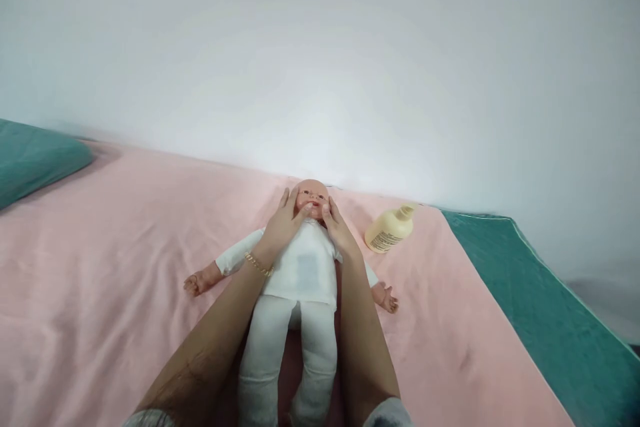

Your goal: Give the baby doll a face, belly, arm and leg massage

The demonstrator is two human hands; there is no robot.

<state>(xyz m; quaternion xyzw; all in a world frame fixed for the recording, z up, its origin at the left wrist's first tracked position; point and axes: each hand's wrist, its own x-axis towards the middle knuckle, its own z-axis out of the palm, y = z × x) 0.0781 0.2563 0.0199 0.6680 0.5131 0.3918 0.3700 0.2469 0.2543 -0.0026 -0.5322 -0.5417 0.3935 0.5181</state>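
Observation:
A baby doll (303, 280) in white cloth lies on its back, head toward the wall and arms spread out. My left hand (286, 221) rests against one side of its head, fingers stretched and thumb beside the mouth. On the other side my right hand (341, 227) touches the cheek, also with fingers extended and thumb near the chin. Both hands are open and frame the doll's face. My forearms pass over the doll's arms and hide parts of them. A pale yellow pump bottle (390, 229) is close to my right hand, tilted, with printed text on it.
A pink sheet (125, 247) with soft wrinkles covers the surface under the doll. Green fabric (535, 280) shows along the right, and a green pillow-like item (40, 157) lies at the far left. A plain pale wall (320, 60) rises behind.

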